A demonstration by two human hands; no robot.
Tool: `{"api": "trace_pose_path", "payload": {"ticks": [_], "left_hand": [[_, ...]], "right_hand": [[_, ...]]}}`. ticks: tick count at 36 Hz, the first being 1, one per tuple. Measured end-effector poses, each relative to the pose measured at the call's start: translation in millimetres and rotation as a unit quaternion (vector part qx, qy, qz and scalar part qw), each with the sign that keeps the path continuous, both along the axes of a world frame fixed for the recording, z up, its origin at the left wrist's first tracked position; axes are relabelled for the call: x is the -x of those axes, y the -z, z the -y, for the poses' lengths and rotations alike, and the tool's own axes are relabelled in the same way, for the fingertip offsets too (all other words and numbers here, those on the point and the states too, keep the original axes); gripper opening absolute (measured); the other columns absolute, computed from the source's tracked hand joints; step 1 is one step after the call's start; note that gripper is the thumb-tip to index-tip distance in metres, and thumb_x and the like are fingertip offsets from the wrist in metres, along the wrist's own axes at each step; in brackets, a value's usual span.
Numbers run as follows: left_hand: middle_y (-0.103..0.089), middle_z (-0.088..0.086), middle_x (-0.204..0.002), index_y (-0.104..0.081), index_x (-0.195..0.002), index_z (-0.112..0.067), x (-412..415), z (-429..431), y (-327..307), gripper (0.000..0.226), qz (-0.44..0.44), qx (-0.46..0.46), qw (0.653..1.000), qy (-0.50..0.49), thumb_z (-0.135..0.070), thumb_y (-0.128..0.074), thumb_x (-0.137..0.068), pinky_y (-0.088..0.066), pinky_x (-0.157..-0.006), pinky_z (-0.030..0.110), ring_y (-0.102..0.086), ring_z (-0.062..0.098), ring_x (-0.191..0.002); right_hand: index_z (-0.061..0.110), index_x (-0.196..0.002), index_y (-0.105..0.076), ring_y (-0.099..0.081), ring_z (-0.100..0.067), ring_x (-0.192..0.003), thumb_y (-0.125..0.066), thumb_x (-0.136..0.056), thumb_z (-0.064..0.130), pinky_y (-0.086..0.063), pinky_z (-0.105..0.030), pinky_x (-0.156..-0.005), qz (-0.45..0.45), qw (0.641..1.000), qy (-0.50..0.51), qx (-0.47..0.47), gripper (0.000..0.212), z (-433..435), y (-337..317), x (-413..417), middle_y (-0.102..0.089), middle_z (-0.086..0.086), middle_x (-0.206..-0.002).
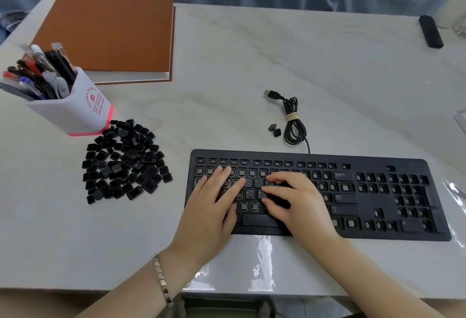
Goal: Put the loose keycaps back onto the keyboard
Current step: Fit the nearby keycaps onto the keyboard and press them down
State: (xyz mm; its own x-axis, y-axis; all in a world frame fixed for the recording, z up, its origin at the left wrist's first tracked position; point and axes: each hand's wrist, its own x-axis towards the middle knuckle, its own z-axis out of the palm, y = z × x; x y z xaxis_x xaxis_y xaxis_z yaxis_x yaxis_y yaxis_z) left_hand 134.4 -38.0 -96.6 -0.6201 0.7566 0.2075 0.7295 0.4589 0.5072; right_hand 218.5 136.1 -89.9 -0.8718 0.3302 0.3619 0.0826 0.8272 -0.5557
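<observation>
Black flat full-size keyboard (365,160) near and right of centre on the pale marbled tabletop (252,52), most sockets bare. Only a few caps seated: T, F, H, space bar, Backspace, Enter. Heap of loose black square keycaps (126,163) well to its left. Two stray black keycaps (274,130) just past its far edge, beside the coiled black USB cable (292,121).

Left hand (214,204) laid flat on the left letter block, fingers straight and slightly spread, pinching nothing. Right hand (295,199) just beside it over the middle letters, fingers curled, fingertips (264,189) pressing down next to the H cap. No telling whether on a cap or on a bare socket.

Looks like the seating step: pushing a cap home in the letter rows, with the task barely begun. Next calls for a firm, straight press until level with the neighbours, then a reach left to the heap for a cap matching a bare socket.

Farther out: white pen pot with a red base (75,113), full of pens, just beyond the heap. Brown hardcover notebook (108,32) behind it. Small black bar (430,31) at the far right.
</observation>
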Motion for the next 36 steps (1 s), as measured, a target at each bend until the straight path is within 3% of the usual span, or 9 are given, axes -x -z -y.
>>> {"api": "trace_pose_path", "payload": {"ticks": [17,21,23,26,31,33,36], "left_hand": [[-0.049,0.012,-0.138,-0.045,-0.133,-0.024,0.7,1.0,1.7,0.044,-0.011,0.010,1.000,0.014,-0.017,-0.040,-0.090,-0.023,-0.112,0.041,-0.035,0.027,-0.135],[-0.046,0.013,-0.139,-0.045,-0.133,-0.029,1.8,0.1,1.4,0.050,-0.070,0.047,0.995,0.055,-0.013,-0.038,-0.086,-0.019,-0.115,0.045,-0.033,0.033,-0.134],[-0.047,0.012,-0.140,-0.044,-0.135,-0.032,2.1,-3.0,1.0,0.055,-0.109,0.071,0.989,0.074,-0.011,-0.035,-0.084,-0.025,-0.110,0.051,-0.035,0.038,-0.131],[-0.045,0.012,-0.140,-0.044,-0.134,-0.034,4.5,-6.5,2.7,0.060,-0.141,0.076,0.985,0.071,-0.004,-0.034,-0.083,-0.035,-0.103,0.056,-0.038,0.043,-0.126],[-0.048,0.014,-0.140,-0.045,-0.131,-0.037,8.8,-8.9,5.4,0.058,-0.181,0.100,0.975,0.083,-0.009,-0.039,-0.081,-0.026,-0.106,0.053,-0.037,0.044,-0.129],[-0.049,0.013,-0.140,-0.047,-0.129,-0.037,9.7,-10.9,2.8,0.055,-0.173,0.110,0.975,0.089,-0.013,-0.041,-0.079,-0.026,-0.105,0.053,-0.039,0.043,-0.128],[-0.051,0.009,-0.138,-0.049,-0.124,-0.038,12.3,-13.4,1.2,0.053,-0.156,0.113,0.975,0.107,-0.014,-0.041,-0.078,-0.028,-0.105,0.056,-0.041,0.039,-0.129]], "right_hand": [[0.013,-0.080,-0.076,-0.052,-0.010,-0.087,-0.072,-0.064,0.017,-0.041,-0.020,-0.080,0.018,0.999,-0.036,-0.026,0.017,-3.7,-4.3,4.0,-0.070,-0.002,-0.091],[0.011,-0.085,-0.076,-0.060,-0.017,-0.087,-0.069,-0.072,0.020,-0.051,-0.030,-0.076,0.034,0.997,-0.042,-0.050,0.017,-3.5,-2.8,0.7,-0.069,-0.002,-0.095],[0.011,-0.085,-0.075,-0.062,-0.019,-0.086,-0.068,-0.074,0.019,-0.052,-0.031,-0.076,0.034,0.997,-0.042,-0.051,0.015,-3.6,-2.0,0.3,-0.069,-0.002,-0.097],[0.011,-0.087,-0.075,-0.057,-0.013,-0.093,-0.069,-0.073,0.018,-0.046,-0.025,-0.085,0.039,0.998,-0.046,-0.002,0.017,-4.3,-1.7,0.5,-0.069,-0.001,-0.102],[0.014,-0.104,-0.071,-0.050,0.004,-0.106,-0.075,-0.067,0.027,-0.028,-0.001,-0.096,0.102,0.987,-0.054,0.116,0.040,-12.9,-18.0,-1.3,-0.061,0.013,-0.108],[0.016,-0.102,-0.072,-0.051,0.014,-0.103,-0.074,-0.071,0.028,-0.031,0.000,-0.093,0.090,0.985,-0.047,0.141,0.034,-23.0,-28.2,2.3,-0.060,0.017,-0.104],[0.012,-0.093,-0.074,-0.055,0.007,-0.092,-0.070,-0.081,0.015,-0.033,0.002,-0.086,0.052,0.993,0.004,0.105,0.013,-41.3,-38.8,13.4,-0.063,0.014,-0.093]]}}
